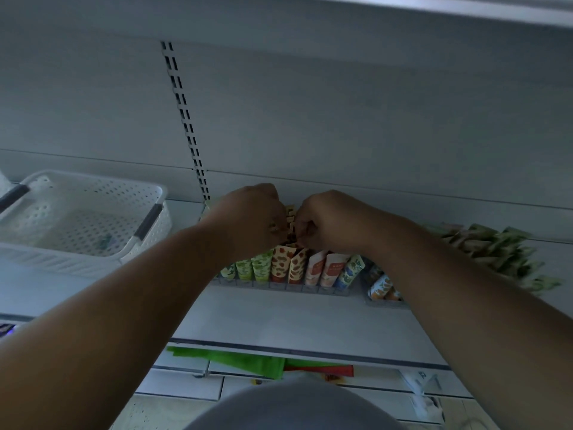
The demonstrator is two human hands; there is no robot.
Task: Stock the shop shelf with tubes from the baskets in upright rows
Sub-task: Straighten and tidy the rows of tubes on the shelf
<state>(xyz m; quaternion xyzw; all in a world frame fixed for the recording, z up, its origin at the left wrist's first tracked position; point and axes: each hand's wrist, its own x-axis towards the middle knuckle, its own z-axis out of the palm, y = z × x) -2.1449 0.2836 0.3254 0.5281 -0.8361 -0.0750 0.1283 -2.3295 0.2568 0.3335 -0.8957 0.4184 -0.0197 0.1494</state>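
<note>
Left hand (251,218) and right hand (322,221) both pinched brown-spotted tubes (290,226) at 12 o'clock of the tube rows (288,268); light, soft, best gripped at crimped tops.

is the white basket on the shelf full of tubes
No, the white basket left of the hands looks nearly empty, its perforated bottom showing, while the tubes stand in rows on the shelf.

The shelf (279,315) is plain white. The upright tubes (288,268) run green leaf-print at the left, then orange with red-brown blotches, pale pink, and blue-and-green floral. The basket (93,193) is white and perforated, with dark grey handles. Loose packets (502,252) are green and tan.
</note>
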